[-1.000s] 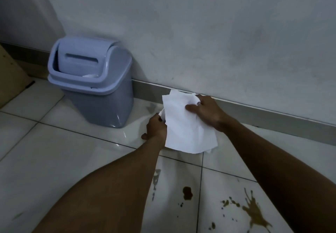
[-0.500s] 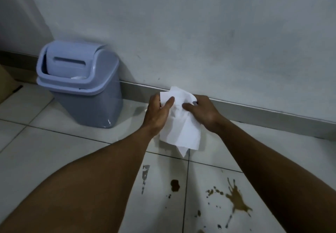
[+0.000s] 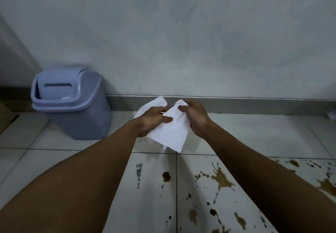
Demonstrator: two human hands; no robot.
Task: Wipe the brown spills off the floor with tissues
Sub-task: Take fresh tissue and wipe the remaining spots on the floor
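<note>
A white tissue [image 3: 172, 132] hangs in the air above the tiled floor, held between both hands. My left hand [image 3: 151, 120] grips its left side, thumb laid across the sheet. My right hand [image 3: 195, 117] pinches its upper right corner. Brown spills [image 3: 221, 178] spatter the white floor tiles below and to the right of the tissue, with a round drop [image 3: 166, 176] nearer the middle and more blotches [image 3: 327, 185] at the right edge. My forearms hide part of the spatter.
A lavender swing-lid bin [image 3: 71, 103] stands against the wall at the left. A grey skirting [image 3: 254, 105] runs along the wall base. A cardboard piece [image 3: 5, 116] lies at the far left edge.
The view has pulled back and shifted right, showing more spills. The tissue is now folded smaller between my hands, and my left hand has slid over its left side.
</note>
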